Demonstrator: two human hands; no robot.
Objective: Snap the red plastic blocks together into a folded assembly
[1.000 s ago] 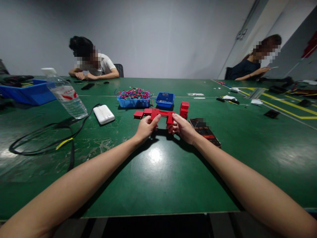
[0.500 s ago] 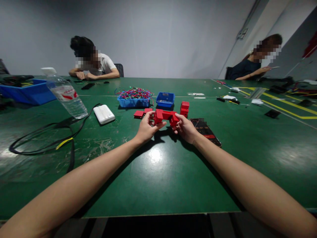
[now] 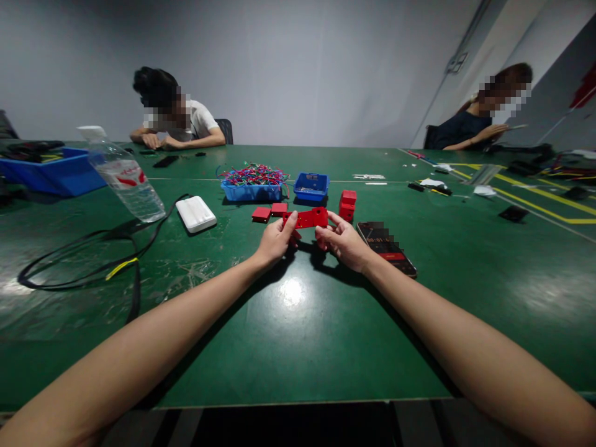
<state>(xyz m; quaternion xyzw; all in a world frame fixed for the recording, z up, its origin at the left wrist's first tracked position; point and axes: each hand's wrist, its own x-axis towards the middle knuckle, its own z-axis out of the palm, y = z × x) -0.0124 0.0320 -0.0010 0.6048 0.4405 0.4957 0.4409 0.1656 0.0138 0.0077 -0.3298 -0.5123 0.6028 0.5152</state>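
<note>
Between my two hands a red bracket-like part with small holes is held just above the green table. My left hand pinches its left end, thumb on top. Its right end is gripped by my right hand, fingers and thumb closed around it. Behind my left hand lie two flat red blocks, one nearer and another beside it. A red stepped block stands behind my right hand. Close to my right wrist lies a phone with a timer on its screen.
A blue bin of coloured wires and a small blue tray stand behind. To the left are a white box, a tilted water bottle and a looped black cable. One person sits opposite, another far right.
My hands have turned the red part, so its flat face with holes now shows. My left thumb has moved up onto it. The surrounding things have stayed put.
</note>
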